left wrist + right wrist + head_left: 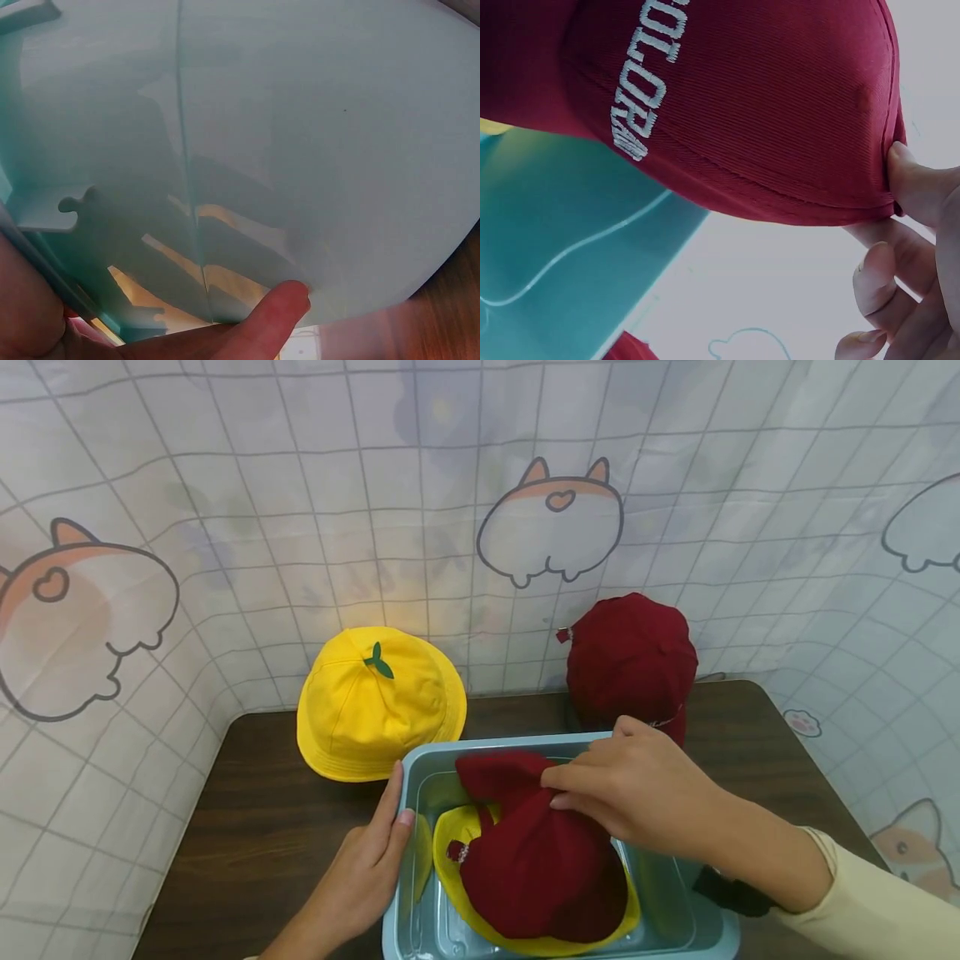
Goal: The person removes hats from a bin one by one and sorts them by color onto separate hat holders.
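Observation:
Inside a light blue plastic bin [408, 893] lies a yellow brimmed hat [487, 935], with a dark red baseball cap [525, 860] above it. My right hand [637, 785] pinches the cap's fabric edge between thumb and fingers. White embroidered letters [641, 86] run across the cap in the right wrist view. My left hand [363, 860] grips the bin's left wall, the thumb at the rim and the fingers along the outside. In the left wrist view a finger [274, 319] lies against the bin's outer wall [337, 165]. Most of the yellow hat is hidden under the cap.
On the dark wooden table [240, 827], another yellow hat [375, 702] with a green sprout sits behind the bin at left. A second dark red cap [633, 660] stands at back right. A patterned white cloth [300, 510] hangs behind and beside the table.

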The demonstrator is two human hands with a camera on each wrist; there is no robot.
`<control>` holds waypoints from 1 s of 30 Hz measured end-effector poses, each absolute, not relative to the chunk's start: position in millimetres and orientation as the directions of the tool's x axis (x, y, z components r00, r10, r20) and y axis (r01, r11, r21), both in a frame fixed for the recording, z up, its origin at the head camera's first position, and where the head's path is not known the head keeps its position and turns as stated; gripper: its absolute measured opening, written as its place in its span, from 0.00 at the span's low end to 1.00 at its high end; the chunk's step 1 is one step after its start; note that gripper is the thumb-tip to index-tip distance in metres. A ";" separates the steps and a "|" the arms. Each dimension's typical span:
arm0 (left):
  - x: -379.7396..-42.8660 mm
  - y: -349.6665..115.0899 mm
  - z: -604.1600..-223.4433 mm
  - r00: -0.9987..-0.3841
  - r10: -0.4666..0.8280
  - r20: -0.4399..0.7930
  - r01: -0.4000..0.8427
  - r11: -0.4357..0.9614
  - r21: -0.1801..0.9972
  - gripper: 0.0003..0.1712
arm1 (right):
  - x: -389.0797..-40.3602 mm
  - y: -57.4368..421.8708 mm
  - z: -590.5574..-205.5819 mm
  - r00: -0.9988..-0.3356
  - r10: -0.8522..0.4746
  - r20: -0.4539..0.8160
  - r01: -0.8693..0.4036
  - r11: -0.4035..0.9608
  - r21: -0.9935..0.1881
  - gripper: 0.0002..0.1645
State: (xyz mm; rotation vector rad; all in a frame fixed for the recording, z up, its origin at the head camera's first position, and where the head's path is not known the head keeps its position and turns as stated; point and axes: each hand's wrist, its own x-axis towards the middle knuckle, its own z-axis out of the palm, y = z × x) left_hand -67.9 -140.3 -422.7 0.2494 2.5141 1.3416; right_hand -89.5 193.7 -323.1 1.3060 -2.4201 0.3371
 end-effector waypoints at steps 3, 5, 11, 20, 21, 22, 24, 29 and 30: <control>-67.7 -139.5 -422.7 -0.949 0.276 -0.150 0.035 0.569 0.822 0.36 | -88.9 199.2 -319.0 -0.496 -0.726 0.477 -0.837 0.545 -0.042 0.14; -67.3 -139.1 -422.7 -0.952 0.271 -0.145 0.040 0.575 0.817 0.36 | -88.0 201.6 -315.6 -0.495 -0.712 0.498 -0.833 0.553 -0.037 0.14; -66.6 -138.4 -422.3 -0.951 0.272 -0.147 0.032 0.561 0.827 0.36 | -84.7 206.9 -301.3 -0.501 -0.667 0.551 -0.813 0.582 -0.035 0.16; -66.7 -138.8 -422.8 -0.956 0.270 -0.118 0.068 0.593 0.802 0.36 | -81.0 214.2 -275.9 -0.536 -0.589 0.605 -0.760 0.649 -0.042 0.26; -66.4 -138.7 -422.8 -0.956 0.270 -0.115 0.072 0.594 0.801 0.36 | -80.6 215.2 -272.8 -0.542 -0.580 0.609 -0.752 0.658 -0.042 0.27; -66.2 -138.6 -422.8 -0.956 0.271 -0.113 0.074 0.595 0.801 0.36 | -80.3 216.3 -269.8 -0.548 -0.572 0.610 -0.744 0.667 -0.043 0.27; -66.0 -138.1 -422.5 -0.956 0.274 -0.106 0.083 0.596 0.799 0.36 | -80.4 218.8 -263.6 -0.558 -0.555 0.616 -0.729 0.683 -0.045 0.29; -65.8 -137.6 -422.1 -0.956 0.277 -0.096 0.094 0.599 0.795 0.35 | -84.0 225.3 -248.1 -0.563 -0.506 0.653 -0.702 0.710 -0.055 0.31; -65.6 -137.8 -422.2 -0.957 0.277 -0.092 0.098 0.602 0.792 0.35 | -84.8 226.8 -244.9 -0.565 -0.495 0.660 -0.692 0.720 -0.053 0.30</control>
